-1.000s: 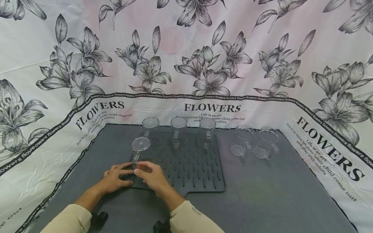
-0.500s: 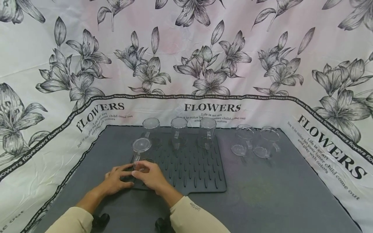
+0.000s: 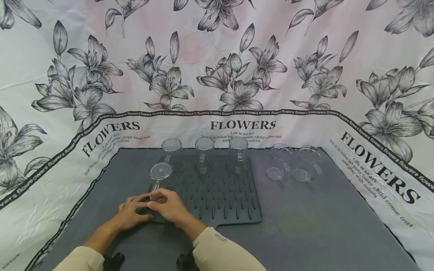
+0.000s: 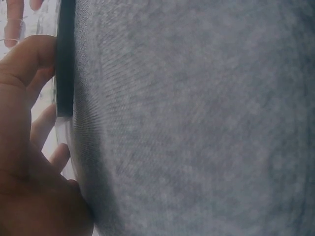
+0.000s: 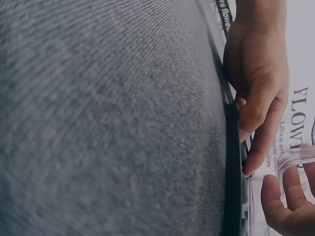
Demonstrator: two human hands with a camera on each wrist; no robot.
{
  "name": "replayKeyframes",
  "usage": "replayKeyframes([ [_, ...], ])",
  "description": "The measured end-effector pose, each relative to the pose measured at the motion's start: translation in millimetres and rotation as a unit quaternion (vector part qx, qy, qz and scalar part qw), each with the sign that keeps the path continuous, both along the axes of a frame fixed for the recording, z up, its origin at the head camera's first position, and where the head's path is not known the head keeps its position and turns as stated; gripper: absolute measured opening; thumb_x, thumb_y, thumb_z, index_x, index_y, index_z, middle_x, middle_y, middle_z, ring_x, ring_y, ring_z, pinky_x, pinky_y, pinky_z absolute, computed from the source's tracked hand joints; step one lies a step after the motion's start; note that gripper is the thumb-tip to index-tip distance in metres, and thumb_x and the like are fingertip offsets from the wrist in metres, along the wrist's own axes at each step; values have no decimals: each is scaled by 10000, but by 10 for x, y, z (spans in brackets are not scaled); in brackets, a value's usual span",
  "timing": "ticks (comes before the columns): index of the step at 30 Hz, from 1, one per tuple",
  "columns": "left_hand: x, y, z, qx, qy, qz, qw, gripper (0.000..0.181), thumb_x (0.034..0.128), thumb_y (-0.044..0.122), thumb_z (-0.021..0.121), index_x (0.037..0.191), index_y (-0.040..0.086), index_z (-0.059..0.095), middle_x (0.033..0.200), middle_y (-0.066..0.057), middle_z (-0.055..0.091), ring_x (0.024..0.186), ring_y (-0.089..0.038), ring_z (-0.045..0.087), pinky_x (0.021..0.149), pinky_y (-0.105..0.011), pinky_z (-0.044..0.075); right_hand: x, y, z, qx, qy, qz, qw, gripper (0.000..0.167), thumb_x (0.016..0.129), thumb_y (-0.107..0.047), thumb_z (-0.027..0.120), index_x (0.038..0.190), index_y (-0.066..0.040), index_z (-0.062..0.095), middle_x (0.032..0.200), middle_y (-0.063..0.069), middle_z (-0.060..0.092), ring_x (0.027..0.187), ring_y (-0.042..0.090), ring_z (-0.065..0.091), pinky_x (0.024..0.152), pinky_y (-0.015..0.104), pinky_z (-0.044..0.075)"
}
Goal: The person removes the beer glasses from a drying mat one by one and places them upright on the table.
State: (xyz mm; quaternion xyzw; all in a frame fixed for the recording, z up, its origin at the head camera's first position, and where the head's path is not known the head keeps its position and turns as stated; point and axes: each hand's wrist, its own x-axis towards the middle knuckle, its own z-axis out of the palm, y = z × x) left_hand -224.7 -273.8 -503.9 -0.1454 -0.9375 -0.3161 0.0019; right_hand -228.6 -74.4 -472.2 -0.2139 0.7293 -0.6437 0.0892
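A clear glass mug (image 3: 161, 172) stands upside down at the front left of a dark drying mat (image 3: 223, 216). My right hand (image 3: 169, 206) pinches its handle (image 5: 291, 156), thumb and fingers curled at it in the right wrist view. Close beside it, my left hand (image 3: 130, 213) rests at the mat's left front edge, its fingers spread and fairly straight. The thumb lies against the mat's edge (image 4: 65, 64) in the left wrist view. My right fingers partly hide the mug's lower part.
Three more mugs, a left one (image 3: 172, 150), a middle one (image 3: 205, 154) and a right one (image 3: 238, 152), line the mat's back. Two upright glass mugs, one nearer (image 3: 278, 162) and one farther right (image 3: 306, 163), stand on the grey table (image 3: 305, 222). Flower-printed cloth (image 3: 244, 130) borders it.
My right hand has shifted slightly left, toward my left hand, still at the mug's handle. The head view has turned a little. The mugs keep their places on the mat and table.
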Motion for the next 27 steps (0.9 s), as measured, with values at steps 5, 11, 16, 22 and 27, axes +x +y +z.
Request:
replayKeyframes([
  [5,22,5,-2,-10,31,-11,10000,530,768,336,806,1200,52,691,1405,-173,452,1222,-418,309,867,-630,167,39,-4,-9,-40,9,-160,9999,162,920,-126,680,1080,-101,682,1027,-70,657,896,57,603,729,238,487],
  [11,8,8,-12,-65,191,-71,9998,477,764,334,801,1177,110,716,1408,-141,463,1209,-401,330,844,-612,195,50,7,-39,-162,-3,-414,9990,108,927,-107,661,1020,-155,691,1000,-66,664,887,54,615,697,247,489],
  [16,2,13,-11,-97,194,-84,9997,450,766,317,796,1163,119,724,1411,-147,460,1216,-418,324,841,-617,192,63,47,-53,-393,-130,-430,9982,100,929,-77,646,992,-137,695,967,-60,672,854,73,631,674,259,505],
  [22,-17,28,-2,-109,154,-84,9998,441,772,304,794,1165,117,724,1416,-169,448,1220,-449,305,840,-636,175,56,127,-36,-785,-272,-207,9963,101,947,-27,606,1012,-61,676,938,-8,678,814,102,653,672,281,537],
  [27,-13,36,-13,-112,80,-60,9999,409,770,292,797,1141,132,733,1418,-173,445,1224,-459,295,841,-640,164,88,222,-10,-843,-276,-104,9960,96,959,-35,592,1025,-31,661,915,4,679,831,116,662,688,285,539],
])
